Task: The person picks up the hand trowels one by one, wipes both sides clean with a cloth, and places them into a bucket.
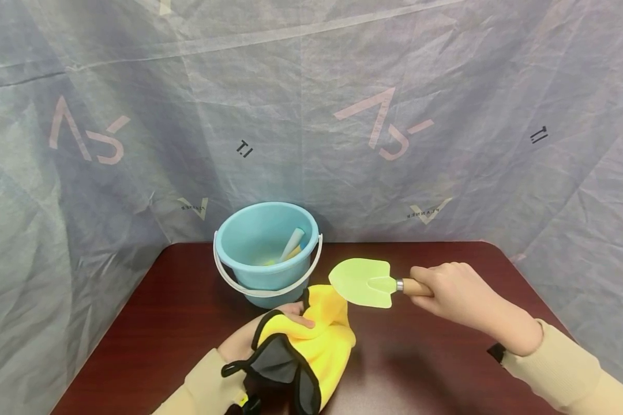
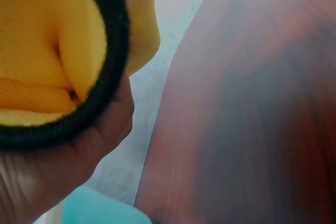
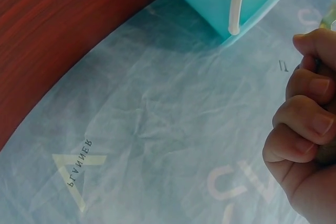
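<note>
My right hand [image 1: 454, 294] grips the wooden handle of a small garden trowel [image 1: 363, 282] with a pale yellow-green blade, held above the table with the blade pointing left. In the right wrist view the fingers [image 3: 302, 114] are curled round the handle. A yellow cloth [image 1: 324, 328] with black edging and a grey underside hangs from my left hand [image 1: 291, 311], which holds it bunched up. Folds of the cloth [image 2: 47, 35] hide most of that hand's fingers. Just behind the cloth stands a light blue bucket [image 1: 265, 282] with a white handle.
Inside the bucket lie a whitish tool handle [image 1: 293, 242] and some yellow pieces, partly hidden by the rim. The dark red table [image 1: 187, 323] ends at a grey printed sheet [image 1: 301, 115] behind it. A small black and yellow item [image 1: 246, 400] shows near the left sleeve.
</note>
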A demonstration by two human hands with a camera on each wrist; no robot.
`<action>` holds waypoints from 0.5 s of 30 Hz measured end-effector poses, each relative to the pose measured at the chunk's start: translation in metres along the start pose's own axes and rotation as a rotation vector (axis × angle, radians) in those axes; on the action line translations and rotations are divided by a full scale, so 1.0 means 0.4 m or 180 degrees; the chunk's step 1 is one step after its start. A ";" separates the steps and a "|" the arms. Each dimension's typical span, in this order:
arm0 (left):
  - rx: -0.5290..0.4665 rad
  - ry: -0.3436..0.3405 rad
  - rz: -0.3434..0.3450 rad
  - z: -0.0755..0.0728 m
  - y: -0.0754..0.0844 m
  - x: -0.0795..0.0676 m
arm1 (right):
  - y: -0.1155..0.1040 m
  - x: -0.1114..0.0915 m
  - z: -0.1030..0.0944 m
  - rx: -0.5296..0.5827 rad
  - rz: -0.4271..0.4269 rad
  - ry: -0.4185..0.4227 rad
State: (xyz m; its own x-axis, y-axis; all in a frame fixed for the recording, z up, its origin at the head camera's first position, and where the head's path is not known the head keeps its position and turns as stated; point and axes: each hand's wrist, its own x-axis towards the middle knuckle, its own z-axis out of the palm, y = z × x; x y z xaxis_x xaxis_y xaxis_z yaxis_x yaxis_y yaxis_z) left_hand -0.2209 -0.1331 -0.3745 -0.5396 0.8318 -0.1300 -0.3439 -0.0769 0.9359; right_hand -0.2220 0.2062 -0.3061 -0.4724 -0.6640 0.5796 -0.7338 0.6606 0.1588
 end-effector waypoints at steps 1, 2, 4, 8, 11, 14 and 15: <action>-0.0209 -0.0070 -0.0001 0.011 -0.002 -0.002 | -0.001 0.001 0.001 0.0001 0.0005 -0.0015; -0.0424 -0.0134 0.0013 0.022 -0.005 -0.004 | -0.003 0.003 0.002 -0.0001 0.0010 -0.0030; -0.0675 -0.0263 0.0017 0.038 -0.008 -0.001 | -0.005 0.006 0.005 -0.0009 0.0019 -0.0049; -0.0377 -0.0229 -0.0010 0.041 0.002 0.041 | -0.009 0.012 0.011 -0.0010 0.0025 -0.0043; 0.0069 -0.0081 -0.0076 0.036 0.012 0.080 | -0.012 0.016 0.015 0.0027 0.0014 0.0000; 0.0704 0.0032 -0.0062 0.021 0.018 0.123 | -0.014 0.020 0.019 0.0065 0.0007 0.0036; 0.0904 0.0025 -0.0053 0.016 0.019 0.134 | -0.015 0.021 0.020 0.0070 0.0008 0.0039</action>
State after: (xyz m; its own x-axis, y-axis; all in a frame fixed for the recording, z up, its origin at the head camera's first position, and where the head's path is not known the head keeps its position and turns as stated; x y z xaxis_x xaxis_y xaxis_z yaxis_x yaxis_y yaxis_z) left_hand -0.2475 -0.0856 -0.3724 -0.5419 0.8274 -0.1477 -0.1242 0.0949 0.9877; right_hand -0.2255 0.1940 -0.3088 -0.4685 -0.6579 0.5897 -0.7432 0.6543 0.1396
